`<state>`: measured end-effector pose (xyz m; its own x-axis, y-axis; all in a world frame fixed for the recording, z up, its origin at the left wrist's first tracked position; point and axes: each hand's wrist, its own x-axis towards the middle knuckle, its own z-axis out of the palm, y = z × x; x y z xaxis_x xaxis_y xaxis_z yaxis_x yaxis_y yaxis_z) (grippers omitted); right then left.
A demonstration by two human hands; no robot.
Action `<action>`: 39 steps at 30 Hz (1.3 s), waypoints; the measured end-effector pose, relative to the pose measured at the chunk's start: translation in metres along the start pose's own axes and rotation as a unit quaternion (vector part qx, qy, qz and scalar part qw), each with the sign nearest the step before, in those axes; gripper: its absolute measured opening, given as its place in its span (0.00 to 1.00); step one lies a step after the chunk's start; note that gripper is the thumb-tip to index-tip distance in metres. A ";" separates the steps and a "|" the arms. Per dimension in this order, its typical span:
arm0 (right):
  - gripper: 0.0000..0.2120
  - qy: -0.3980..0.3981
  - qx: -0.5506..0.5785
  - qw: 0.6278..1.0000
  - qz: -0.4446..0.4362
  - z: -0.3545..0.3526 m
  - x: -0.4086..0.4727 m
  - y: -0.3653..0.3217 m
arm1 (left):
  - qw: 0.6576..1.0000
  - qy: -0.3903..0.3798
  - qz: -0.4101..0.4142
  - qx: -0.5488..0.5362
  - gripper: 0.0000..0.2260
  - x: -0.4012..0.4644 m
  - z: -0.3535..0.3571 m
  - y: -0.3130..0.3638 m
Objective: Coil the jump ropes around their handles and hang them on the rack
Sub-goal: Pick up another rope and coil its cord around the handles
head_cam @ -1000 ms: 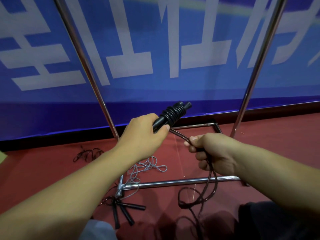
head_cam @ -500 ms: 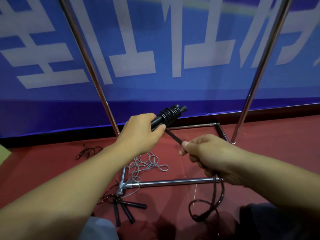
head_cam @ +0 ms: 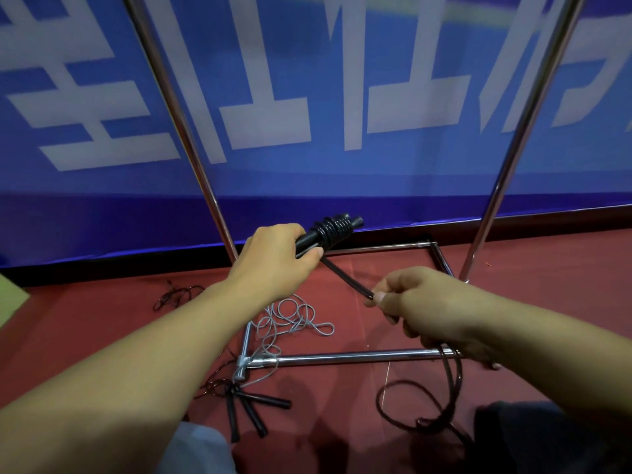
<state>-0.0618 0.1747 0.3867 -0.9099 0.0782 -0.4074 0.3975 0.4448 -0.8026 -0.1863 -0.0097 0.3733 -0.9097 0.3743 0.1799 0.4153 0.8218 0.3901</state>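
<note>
My left hand (head_cam: pixel 273 258) clamps the handles (head_cam: pixel 328 232), right hand (head_cam: pixel 420 309) at four o'clock pinches the rope (head_cam: pixel 345 277) (limp, light, I'd judge).

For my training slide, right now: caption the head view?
Left hand holds black handles part-wrapped in rope; right hand feeds the slack.
</note>
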 end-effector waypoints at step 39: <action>0.14 0.158 -0.331 0.902 -0.227 -0.031 0.030 0.021 | 0.925 -0.336 0.176 0.019 0.07 -0.043 0.004 0.044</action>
<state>-0.0848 0.2144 0.3709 -0.9911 -0.0412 0.1264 -0.0863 0.9225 -0.3763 -0.1290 0.0124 0.3792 -0.5197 0.7936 -0.3166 0.6977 0.6080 0.3788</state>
